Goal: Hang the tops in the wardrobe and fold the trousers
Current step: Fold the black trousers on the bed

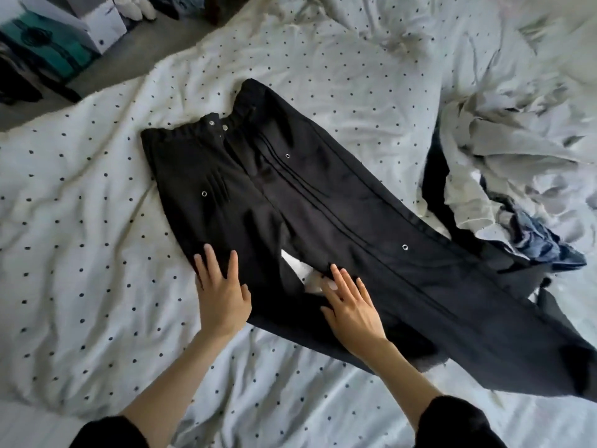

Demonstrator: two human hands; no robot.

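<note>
Black trousers point(323, 202) spread flat on your dotted duvet point(80, 221), your left hand point(223, 292) and right hand point(350, 305) both flat on them, fingers straight, gripping nothing, crumpled clothes pile point(504, 176) at right

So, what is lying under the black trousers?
The black trousers lie flat on a white duvet with dark dots, which shows in the gap between the legs. Both hands, left hand and right hand, press flat on top. Anything else beneath is covered.
</note>
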